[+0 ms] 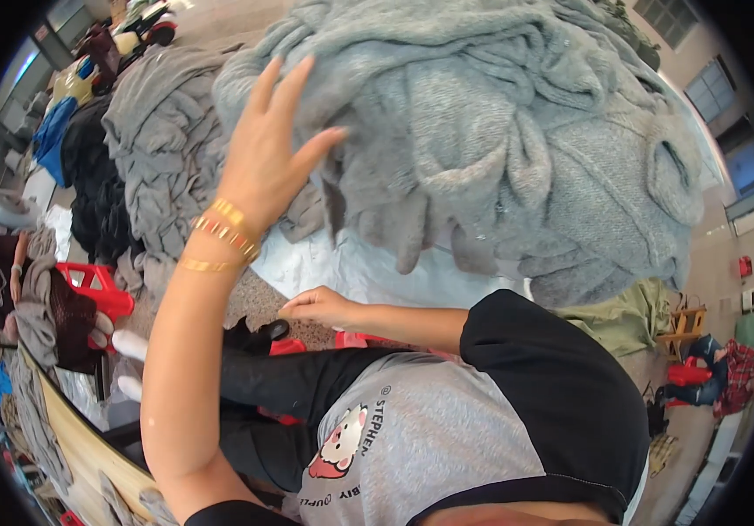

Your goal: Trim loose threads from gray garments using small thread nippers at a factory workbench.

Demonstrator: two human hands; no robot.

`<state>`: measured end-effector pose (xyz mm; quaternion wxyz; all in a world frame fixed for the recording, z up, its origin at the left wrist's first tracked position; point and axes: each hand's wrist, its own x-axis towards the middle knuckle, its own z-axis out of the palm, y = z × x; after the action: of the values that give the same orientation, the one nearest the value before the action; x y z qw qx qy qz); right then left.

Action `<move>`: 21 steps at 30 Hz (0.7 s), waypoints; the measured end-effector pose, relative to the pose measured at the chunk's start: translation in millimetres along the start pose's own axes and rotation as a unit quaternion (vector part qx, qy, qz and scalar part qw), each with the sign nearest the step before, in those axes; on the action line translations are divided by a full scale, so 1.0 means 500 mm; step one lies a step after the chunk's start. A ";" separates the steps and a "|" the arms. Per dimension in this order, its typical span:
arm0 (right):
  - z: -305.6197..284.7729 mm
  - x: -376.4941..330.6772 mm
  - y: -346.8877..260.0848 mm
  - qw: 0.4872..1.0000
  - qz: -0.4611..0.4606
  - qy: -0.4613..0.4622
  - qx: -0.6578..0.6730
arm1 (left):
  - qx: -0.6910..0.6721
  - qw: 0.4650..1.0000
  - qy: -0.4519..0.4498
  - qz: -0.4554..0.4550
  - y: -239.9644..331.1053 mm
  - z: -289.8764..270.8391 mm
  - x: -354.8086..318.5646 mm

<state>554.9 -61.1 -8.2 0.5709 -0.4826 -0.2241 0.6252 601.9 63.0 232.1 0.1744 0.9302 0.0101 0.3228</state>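
My left hand (265,153), with gold bracelets at the wrist, is raised with fingers and thumb spread. It is in front of the left edge of a big heap of pale grey-blue knitted garments (482,105) and grips nothing; whether it touches the fabric I cannot tell. My right hand (322,307) hangs low near my lap, below the heap's front edge. Its thumb and finger are pinched together at the tip, and anything between them is too small to make out. A white sheet (342,263) shows under the heap.
Left of the heap lie a grey garment pile (166,131), black cloth (96,184) and a blue bag (54,140). A red stool (101,289) stands near a seated person (0,272). Green cloth (618,320) lies right; another person (732,377) sits beyond it.
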 end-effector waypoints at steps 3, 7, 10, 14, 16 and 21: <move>-0.039 -0.031 -0.020 0.999 -0.026 0.026 -0.005 | 0.002 0.998 0.040 0.038 0.070 0.131 0.143; -0.063 -0.062 -0.018 1.000 -0.011 0.011 -0.010 | 0.047 0.998 -0.039 0.009 0.081 0.192 0.194; -0.076 -0.090 -0.024 0.997 -0.060 -0.006 -0.049 | -0.122 0.988 -0.071 -0.066 0.054 0.144 0.168; -0.086 -0.101 -0.040 0.995 -0.022 -0.032 -0.092 | -0.364 0.904 0.031 -0.222 0.017 -0.048 0.042; -0.090 -0.102 -0.045 0.995 -0.002 -0.035 -0.091 | -0.443 0.843 0.102 -0.287 -0.015 -0.142 -0.050; -0.097 -0.065 -0.029 0.925 -0.082 -0.009 -0.371 | -0.455 0.793 0.215 -0.343 0.039 -0.298 -0.325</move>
<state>599.7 -100.8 -5.9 0.3987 -0.6343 -0.4837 0.4526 381.7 70.9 250.4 0.6701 0.5856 0.2175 0.4009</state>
